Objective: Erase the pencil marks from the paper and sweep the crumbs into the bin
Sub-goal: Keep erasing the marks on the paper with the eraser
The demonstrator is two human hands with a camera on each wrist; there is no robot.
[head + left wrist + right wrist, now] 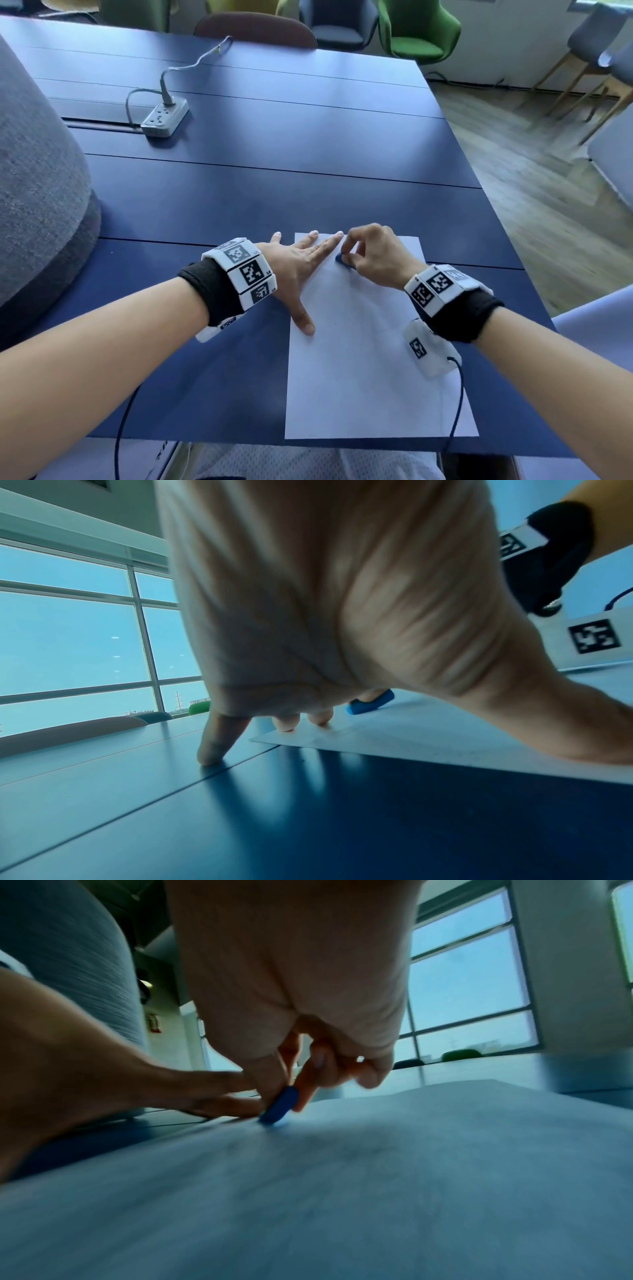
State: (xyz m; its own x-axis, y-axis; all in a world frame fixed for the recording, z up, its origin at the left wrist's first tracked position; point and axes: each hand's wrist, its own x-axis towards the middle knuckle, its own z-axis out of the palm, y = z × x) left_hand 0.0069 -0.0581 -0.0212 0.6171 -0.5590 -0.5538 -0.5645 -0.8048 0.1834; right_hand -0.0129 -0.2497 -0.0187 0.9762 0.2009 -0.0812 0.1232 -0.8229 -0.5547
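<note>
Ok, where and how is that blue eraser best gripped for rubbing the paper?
Pinch the blue eraser by its two broad flat faces, from above: it stands tilted with its lower end on the paper, as the right hand grips it.

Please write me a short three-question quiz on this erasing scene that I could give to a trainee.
1. True or false: the left hand lies flat with spread fingers, pressing the paper down.
2. Multiple choice: what does the right hand pinch? A) a pencil B) a blue eraser C) a brush
3. Short answer: on which part of the sheet does the eraser touch, and what lies farther back on the blue table?

Key
1. True; some of its fingertips reach past the sheet onto the table.
2. B
3. Near the sheet's far left corner, beside the left hand's fingers; a grey power strip with its cable.
</note>
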